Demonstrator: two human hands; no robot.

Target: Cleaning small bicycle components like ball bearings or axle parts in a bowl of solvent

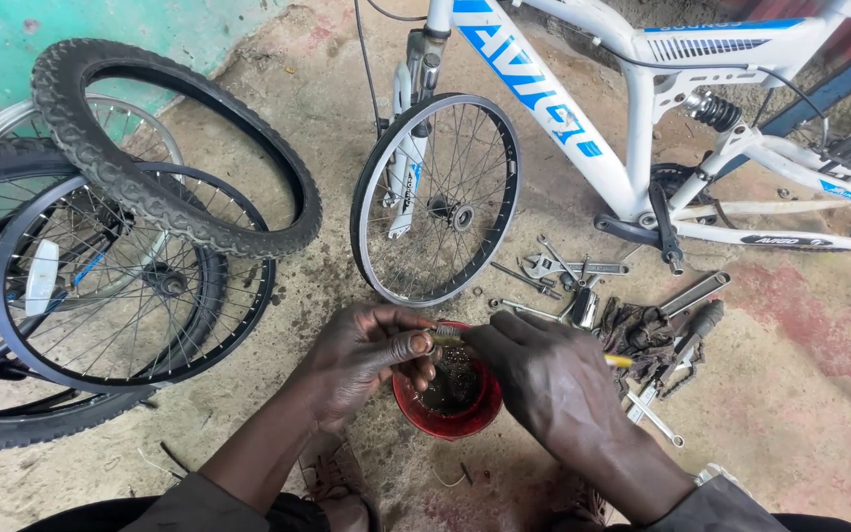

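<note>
Both hands work over a round red plastic tub [445,419] of dark liquid.
Left hand [361,360] pinches a small metal part [445,334]; right hand [554,384] grips a yellow-handled brush [619,361], bare-rimmed spoked wheel [435,197] at twelve o'clock.

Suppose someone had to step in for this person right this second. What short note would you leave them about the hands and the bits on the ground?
Left hand: pinches a small part at its fingertips; too small to tell what kind.
Right hand: holds a yellow-handled tool, its working end at that small part.
Both hands sit over a red bowl on the ground, dark inside with greasy bits.
Nearby: spanners and a dirty rag lie to the right; the white bicycle is behind, its front wheel without a tyre; a loose tyre and spare wheels are on the left.
Done: the part is out and in hand. Left: how far along the work on it is, I cannot tell.
</note>
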